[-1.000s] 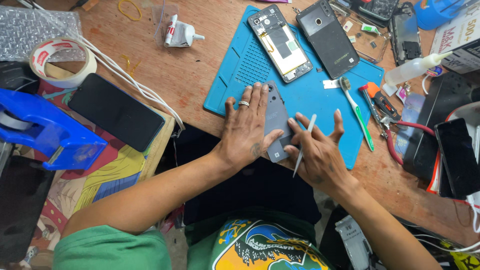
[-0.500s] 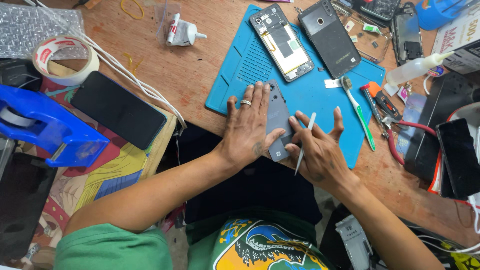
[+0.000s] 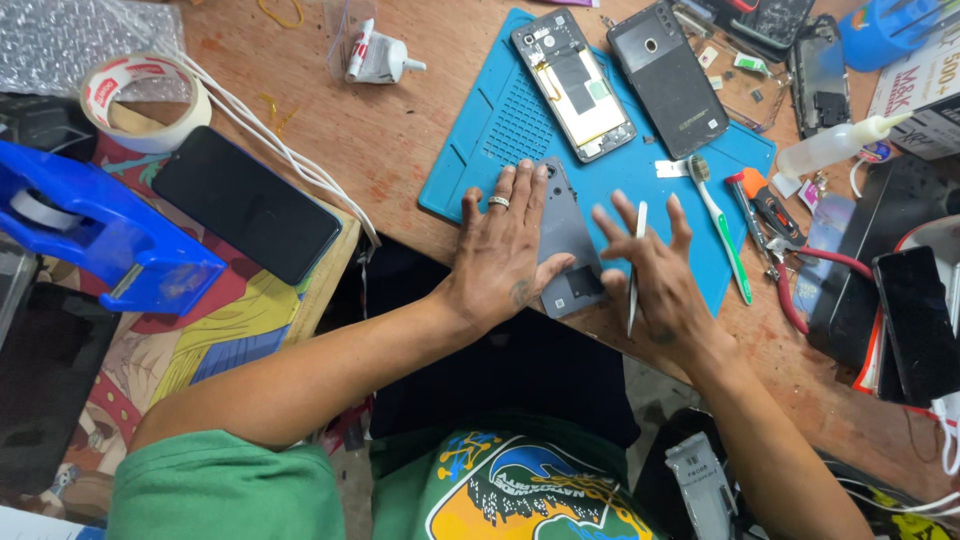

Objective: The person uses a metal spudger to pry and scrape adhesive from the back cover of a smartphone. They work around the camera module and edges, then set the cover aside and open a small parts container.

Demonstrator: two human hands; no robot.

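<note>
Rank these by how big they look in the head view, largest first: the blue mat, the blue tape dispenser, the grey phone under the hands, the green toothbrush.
1. Blue mat, clearly the largest.
2. Blue tape dispenser, though it may sit nearer the camera, which inflates it.
3. Grey phone, partly covered by the left hand.
4. Green toothbrush, similar in length to the phone but far thinner.

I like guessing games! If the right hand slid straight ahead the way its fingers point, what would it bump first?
Probably the small white strip on the blue mat, just beyond the right hand; past it lies the dark phone back cover.
</note>
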